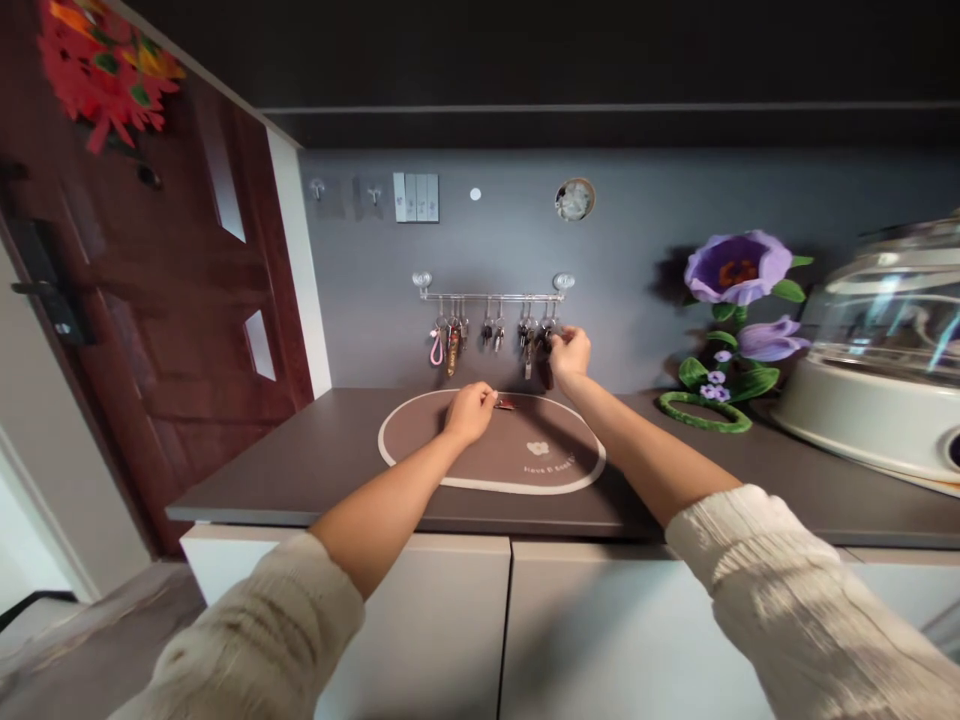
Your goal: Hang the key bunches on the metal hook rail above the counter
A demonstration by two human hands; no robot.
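Note:
A metal hook rail [491, 296] on the grey wall carries several key bunches [450, 340]. My right hand [570, 352] is raised to the rail's right end, fingers closed on a key bunch [541, 340] hanging there. My left hand [471, 410] rests closed over the oval brown mat [525, 460] on the counter, pinching a small reddish key tag [505, 403] that lies at its fingertips. Both sleeves are cream knit, pushed up the forearms.
A dark red door [150, 300] stands at the left. Purple fabric flowers [739, 270] and a white domed appliance [877, 380] sit on the counter [315, 470] at the right. Wall switches [416, 197] are above the rail. White cabinet doors [585, 630] are below.

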